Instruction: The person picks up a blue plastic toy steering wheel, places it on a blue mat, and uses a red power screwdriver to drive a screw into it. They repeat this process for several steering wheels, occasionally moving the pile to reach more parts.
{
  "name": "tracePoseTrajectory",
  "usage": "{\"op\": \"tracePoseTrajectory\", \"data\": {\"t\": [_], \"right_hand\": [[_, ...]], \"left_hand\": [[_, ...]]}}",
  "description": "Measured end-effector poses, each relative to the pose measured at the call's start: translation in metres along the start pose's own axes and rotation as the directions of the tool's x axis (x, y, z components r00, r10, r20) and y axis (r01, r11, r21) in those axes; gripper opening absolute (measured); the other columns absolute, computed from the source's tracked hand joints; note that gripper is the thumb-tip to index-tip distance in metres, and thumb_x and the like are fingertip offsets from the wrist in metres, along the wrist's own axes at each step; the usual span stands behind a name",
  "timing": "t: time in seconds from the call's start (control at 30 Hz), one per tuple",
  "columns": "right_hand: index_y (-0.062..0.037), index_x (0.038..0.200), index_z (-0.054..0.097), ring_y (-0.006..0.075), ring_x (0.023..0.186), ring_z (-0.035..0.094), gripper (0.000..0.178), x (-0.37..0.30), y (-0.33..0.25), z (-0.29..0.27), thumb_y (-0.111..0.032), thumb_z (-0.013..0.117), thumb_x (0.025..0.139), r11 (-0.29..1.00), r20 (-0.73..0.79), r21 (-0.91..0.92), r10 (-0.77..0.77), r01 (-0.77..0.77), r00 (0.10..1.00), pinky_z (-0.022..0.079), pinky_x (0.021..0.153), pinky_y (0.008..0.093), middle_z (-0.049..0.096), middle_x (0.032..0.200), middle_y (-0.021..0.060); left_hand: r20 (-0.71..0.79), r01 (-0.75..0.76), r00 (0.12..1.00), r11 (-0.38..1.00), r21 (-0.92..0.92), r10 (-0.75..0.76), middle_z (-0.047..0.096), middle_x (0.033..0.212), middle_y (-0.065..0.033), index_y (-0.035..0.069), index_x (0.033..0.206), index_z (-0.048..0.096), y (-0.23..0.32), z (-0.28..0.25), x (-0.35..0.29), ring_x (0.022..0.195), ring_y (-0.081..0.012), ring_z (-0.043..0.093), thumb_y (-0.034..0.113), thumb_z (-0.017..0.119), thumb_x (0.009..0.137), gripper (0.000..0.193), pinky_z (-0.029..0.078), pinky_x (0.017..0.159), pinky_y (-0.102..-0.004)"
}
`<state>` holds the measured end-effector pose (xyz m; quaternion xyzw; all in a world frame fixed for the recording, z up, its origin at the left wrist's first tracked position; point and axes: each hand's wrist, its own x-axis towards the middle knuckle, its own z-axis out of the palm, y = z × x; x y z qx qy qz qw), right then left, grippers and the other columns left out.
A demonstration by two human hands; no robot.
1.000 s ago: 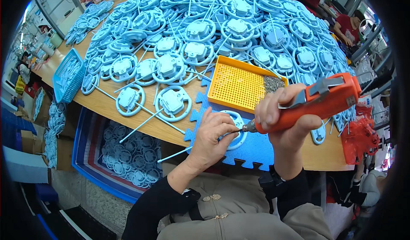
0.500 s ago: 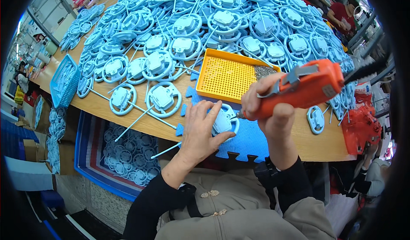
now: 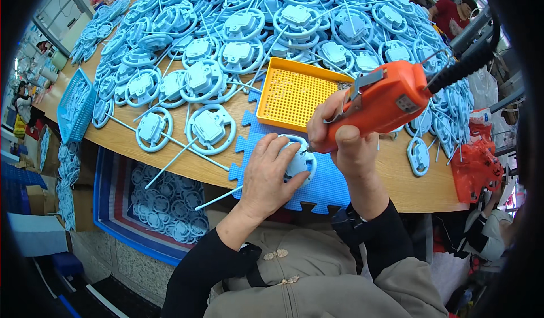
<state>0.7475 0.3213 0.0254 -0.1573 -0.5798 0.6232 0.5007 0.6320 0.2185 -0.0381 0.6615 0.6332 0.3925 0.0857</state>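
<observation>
A light blue round plastic part (image 3: 301, 164), with a ring around a central housing, lies on the blue foam mat (image 3: 327, 190). My left hand (image 3: 266, 173) grips its left side, fingers over the top and thumb along the near edge. In my right hand (image 3: 348, 145) is an orange electric screwdriver (image 3: 388, 94), tilted, its handle end up to the right. Its tip meets the right upper side of the part; my fingers partly hide the contact. Just beyond stands a yellow perforated tray (image 3: 286, 98); the screwdriver covers its right end.
A large heap of light blue parts (image 3: 243, 26) fills the far table. More lie left, near a blue basket (image 3: 68, 117). A lined bin (image 3: 116, 205) of parts stands below. Right are a single part (image 3: 418, 156) and a red bag (image 3: 476, 171). A black coiled cord (image 3: 467, 63) trails from the screwdriver.
The screwdriver and my right hand have moved left and slightly upward in the picture, and the tool now stands more steeply. My left hand stays on the part. The view has shifted slightly.
</observation>
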Motion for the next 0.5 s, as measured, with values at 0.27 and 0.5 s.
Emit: {"op": "tracePoseTrajectory", "data": {"t": [0.27, 0.5], "right_hand": [[-0.0051, 0.094, 0.049, 0.0143, 0.055, 0.055, 0.057, 0.006, -0.002, 0.004, -0.053, 0.076, 0.077, 1.0, 0.046, -0.005, 0.024, -0.024, 0.999, 0.045, 0.046, 0.0256, 0.056, 0.066, 0.006], [-0.0066, 0.097, 0.049, 0.0151, 0.054, 0.056, 0.056, 0.009, 0.0, -0.008, -0.053, 0.074, 0.079, 0.997, -0.045, 0.057, 0.045, -0.043, 0.998, 0.047, 0.045, 0.0264, 0.056, 0.065, 0.0054]], "left_hand": [[-0.025, -0.027, 0.999, 1.0, 0.012, 0.027, 0.058, 0.118, -0.0123, 0.004, 0.116, 0.06, -0.002, 0.001, -0.001, 0.115, -0.0353, 0.052, 0.019, 0.081, 0.067, 0.055, 0.044, 0.096, -0.0427], [-0.049, -0.01, 0.999, 1.0, -0.013, 0.009, 0.058, 0.117, -0.0149, 0.005, 0.119, 0.057, 0.006, 0.003, 0.0, 0.113, -0.0354, 0.053, 0.02, 0.081, 0.066, 0.06, 0.044, 0.096, -0.0424]]}}
